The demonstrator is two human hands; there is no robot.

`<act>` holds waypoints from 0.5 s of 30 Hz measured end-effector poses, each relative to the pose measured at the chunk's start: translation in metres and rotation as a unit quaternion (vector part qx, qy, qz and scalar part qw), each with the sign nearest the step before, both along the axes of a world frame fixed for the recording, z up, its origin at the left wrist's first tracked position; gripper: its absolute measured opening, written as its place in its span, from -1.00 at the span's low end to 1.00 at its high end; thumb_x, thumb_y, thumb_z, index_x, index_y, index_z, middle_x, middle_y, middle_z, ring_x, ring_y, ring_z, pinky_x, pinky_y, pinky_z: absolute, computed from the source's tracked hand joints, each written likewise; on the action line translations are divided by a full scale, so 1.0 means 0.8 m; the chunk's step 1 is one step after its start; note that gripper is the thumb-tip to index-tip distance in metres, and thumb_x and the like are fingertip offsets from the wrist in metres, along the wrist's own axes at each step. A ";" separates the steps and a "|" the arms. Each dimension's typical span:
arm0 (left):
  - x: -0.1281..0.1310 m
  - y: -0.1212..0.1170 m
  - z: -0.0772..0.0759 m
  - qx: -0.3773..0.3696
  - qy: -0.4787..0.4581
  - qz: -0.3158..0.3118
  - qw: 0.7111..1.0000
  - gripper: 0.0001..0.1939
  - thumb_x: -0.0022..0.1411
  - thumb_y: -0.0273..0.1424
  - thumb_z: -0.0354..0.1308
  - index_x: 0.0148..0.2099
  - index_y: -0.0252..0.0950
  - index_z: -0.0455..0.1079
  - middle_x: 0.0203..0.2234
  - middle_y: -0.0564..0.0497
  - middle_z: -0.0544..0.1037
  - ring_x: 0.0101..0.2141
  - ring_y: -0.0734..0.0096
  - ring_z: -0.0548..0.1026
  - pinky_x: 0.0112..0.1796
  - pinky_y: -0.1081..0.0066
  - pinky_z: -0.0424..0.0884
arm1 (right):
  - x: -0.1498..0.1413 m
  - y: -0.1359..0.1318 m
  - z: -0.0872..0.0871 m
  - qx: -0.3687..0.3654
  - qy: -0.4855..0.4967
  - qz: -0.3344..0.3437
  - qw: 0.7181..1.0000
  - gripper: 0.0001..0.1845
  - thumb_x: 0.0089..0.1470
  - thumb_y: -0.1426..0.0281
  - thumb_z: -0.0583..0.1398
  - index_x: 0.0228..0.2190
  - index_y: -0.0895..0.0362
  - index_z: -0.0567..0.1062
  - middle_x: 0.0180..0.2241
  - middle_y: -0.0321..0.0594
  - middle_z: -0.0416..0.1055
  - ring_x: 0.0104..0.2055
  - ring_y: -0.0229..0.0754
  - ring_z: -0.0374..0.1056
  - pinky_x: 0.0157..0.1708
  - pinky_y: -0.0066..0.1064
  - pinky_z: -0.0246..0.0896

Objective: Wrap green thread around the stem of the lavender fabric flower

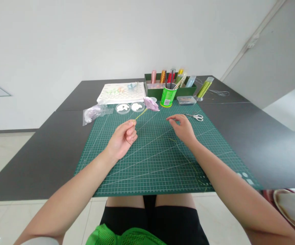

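Observation:
My left hand [123,137] is closed, with thumb and forefinger pinching the thin green stem of a pale lilac artificial flower [151,104]. The bloom tilts up and to the right, above the green cutting mat [137,170]. To the right, my right hand [182,128] hovers over the mat with fingers loosely stretched and nothing visible in them. White-handled scissors [197,117] lie just beyond it, partly hidden by the fingers. A fine yellow-green thread [185,155] trails across the mat beside my right forearm.
Behind stand a green can [167,97] of sticks, a dark green box [157,92] of thread spools and a green spool [205,88]. A clear case [186,100], two dishes of white pieces [123,108], a plastic bag [93,114] and a drawn sheet [111,97] lie around the mat's far edge.

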State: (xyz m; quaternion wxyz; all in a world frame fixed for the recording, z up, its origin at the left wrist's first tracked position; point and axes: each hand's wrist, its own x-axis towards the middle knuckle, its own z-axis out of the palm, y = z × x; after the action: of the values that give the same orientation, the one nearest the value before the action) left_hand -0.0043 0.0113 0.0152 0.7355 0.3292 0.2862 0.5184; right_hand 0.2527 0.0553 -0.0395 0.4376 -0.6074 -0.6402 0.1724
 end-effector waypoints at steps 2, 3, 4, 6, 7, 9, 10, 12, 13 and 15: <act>0.005 -0.002 -0.007 0.007 0.023 -0.012 1.000 -0.83 0.18 -0.40 0.34 -0.34 -0.33 0.40 -0.69 0.28 0.16 -0.69 0.71 0.13 -0.59 0.64 0.16 | -0.008 -0.006 0.004 0.031 0.041 0.044 0.998 -0.76 0.19 0.31 0.14 -0.32 0.09 0.61 -0.17 -0.07 0.52 0.00 0.03 0.37 0.03 -0.12 0.22; 0.007 -0.003 -0.011 0.013 0.036 -0.017 0.999 -0.82 0.17 -0.38 0.35 -0.32 -0.33 0.41 -0.69 0.28 0.17 -0.69 0.71 0.13 -0.59 0.63 0.16 | -0.014 -0.011 0.007 0.032 0.067 0.070 0.995 -0.75 0.21 0.29 0.13 -0.31 0.09 0.61 -0.17 -0.09 0.52 -0.02 0.02 0.38 0.03 -0.13 0.23; 0.009 -0.003 -0.015 0.018 0.051 -0.024 0.998 -0.81 0.16 -0.36 0.36 -0.31 -0.33 0.41 -0.69 0.27 0.20 -0.68 0.70 0.15 -0.59 0.62 0.15 | -0.020 -0.016 0.010 0.026 0.095 0.100 0.990 -0.74 0.22 0.27 0.13 -0.28 0.09 0.60 -0.17 -0.11 0.52 -0.04 0.00 0.39 0.04 -0.13 0.24; 0.014 -0.004 -0.023 0.035 0.089 -0.024 0.995 -0.78 0.17 -0.31 0.35 -0.32 -0.33 0.41 -0.68 0.25 0.26 -0.68 0.68 0.18 -0.59 0.60 0.15 | -0.033 -0.028 0.016 -0.009 0.150 0.179 0.972 -0.73 0.24 0.21 0.16 -0.19 0.08 0.59 -0.13 -0.13 0.52 -0.03 -0.02 0.40 0.08 -0.11 0.24; 0.016 -0.004 -0.027 0.050 0.114 -0.017 0.992 -0.77 0.19 -0.29 0.34 -0.32 -0.32 0.40 -0.67 0.23 0.30 -0.68 0.67 0.20 -0.59 0.59 0.15 | -0.041 -0.034 0.019 -0.033 0.179 0.229 0.956 -0.70 0.24 0.18 0.19 -0.13 0.07 0.58 -0.08 -0.13 0.52 0.01 -0.02 0.40 0.11 -0.10 0.24; 0.021 -0.007 -0.034 0.102 0.164 0.002 0.981 -0.74 0.24 -0.23 0.31 -0.30 -0.29 0.37 -0.64 0.20 0.40 -0.67 0.65 0.25 -0.59 0.57 0.17 | -0.056 -0.047 0.022 -0.084 0.244 0.335 0.906 -0.60 0.23 0.13 0.23 0.02 0.04 0.52 0.02 -0.12 0.50 0.08 -0.03 0.39 0.13 -0.10 0.27; 0.023 -0.008 -0.037 0.133 0.182 0.004 0.974 -0.73 0.27 -0.20 0.29 -0.29 -0.28 0.35 -0.63 0.18 0.44 -0.67 0.63 0.28 -0.59 0.56 0.18 | -0.063 -0.052 0.022 -0.107 0.279 0.377 0.877 -0.53 0.23 0.10 0.24 0.10 0.03 0.47 0.03 -0.12 0.49 0.07 -0.03 0.41 0.11 -0.11 0.31; 0.029 -0.013 -0.044 0.178 0.208 0.000 0.962 -0.71 0.33 -0.16 0.23 -0.26 -0.26 0.31 -0.60 0.17 0.49 -0.69 0.62 0.29 -0.61 0.55 0.17 | -0.076 -0.062 0.022 -0.149 0.331 0.415 0.834 -0.40 0.24 0.06 0.23 0.21 0.03 0.34 -0.13 -0.16 0.51 -0.09 -0.08 0.49 -0.10 -0.19 0.41; 0.032 -0.016 -0.046 0.189 0.217 -0.004 0.958 -0.70 0.36 -0.14 0.21 -0.24 -0.25 0.29 -0.61 0.17 0.49 -0.71 0.61 0.28 -0.64 0.55 0.15 | -0.082 -0.066 0.022 -0.167 0.341 0.411 0.829 -0.38 0.26 0.04 0.21 0.22 0.05 0.31 -0.26 -0.22 0.50 -0.22 -0.11 0.51 -0.25 -0.26 0.41; 0.038 -0.022 -0.050 0.205 0.230 0.001 0.951 -0.69 0.38 -0.11 0.18 -0.22 -0.23 0.27 -0.64 0.20 0.45 -0.73 0.60 0.25 -0.66 0.54 0.10 | -0.090 -0.071 0.020 -0.187 0.334 0.383 0.841 -0.43 0.26 0.02 0.21 0.15 0.09 0.35 -0.47 -0.35 0.41 -0.42 -0.15 0.46 -0.45 -0.35 0.30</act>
State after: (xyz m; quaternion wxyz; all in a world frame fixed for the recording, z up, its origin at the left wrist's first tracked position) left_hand 0.0263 -0.0061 -0.0251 0.5659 0.5826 0.3355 0.4773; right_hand 0.1811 -0.0014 -0.0232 0.4021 -0.2900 -0.5925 0.6350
